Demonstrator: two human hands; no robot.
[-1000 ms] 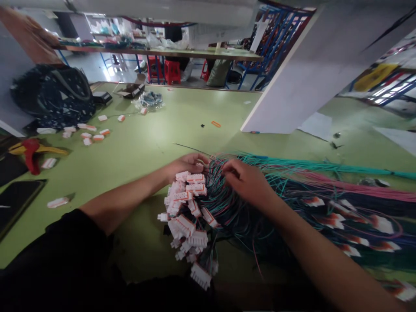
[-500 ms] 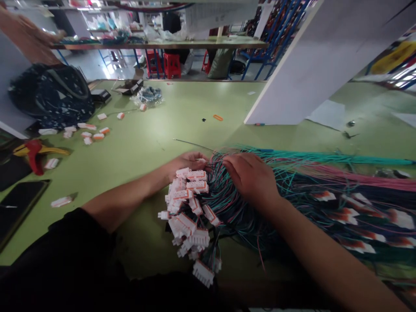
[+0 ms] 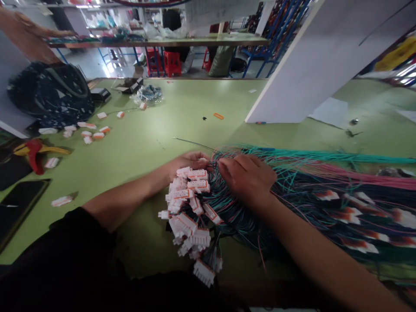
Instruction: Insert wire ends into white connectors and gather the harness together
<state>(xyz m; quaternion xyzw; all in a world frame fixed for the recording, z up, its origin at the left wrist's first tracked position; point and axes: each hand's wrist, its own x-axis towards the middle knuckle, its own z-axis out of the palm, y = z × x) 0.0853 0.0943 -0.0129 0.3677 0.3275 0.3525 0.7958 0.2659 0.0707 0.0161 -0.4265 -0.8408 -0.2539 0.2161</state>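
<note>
On green table (image 3: 156,130), centre-front: big wire bundle (image 3: 292,186), teal, pink and dark strands, running from right edge in to the middle, ending in a cluster of white connectors (image 3: 190,216) at its near-left end. Both hands sit on the bundle's left end, right where wires meet connectors.

Left hand (image 3: 186,162) comes in from lower left, forearm bare, black sleeve at the elbow. Hand lies behind the top of the connector cluster, fingers curled in toward the wires and touching them; the connectors hide most of it, so cannot tell if it is truly pinching a wire or just resting. Right hand (image 3: 248,177) comes from lower right, forearm laid diagonally over the bundle, palm down, knuckles up. Fingers bent, tips pressed into the strands just beside the left hand; looks like a pinch on a few wires, exact grip hidden under the fingers. Hands nearly touching, fingertips facing each other.

Connectors fan out below and left of the hands, some hanging toward the table's near edge. One thin dark wire (image 3: 191,143) lies loose on the table just beyond the left hand.

Around: loose connectors (image 3: 92,132) scattered far left, red-and-yellow tool (image 3: 34,151) at left edge, dark bag (image 3: 52,95) behind it, white board (image 3: 312,65) leaning at upper right, small orange piece (image 3: 218,116) mid-table.
</note>
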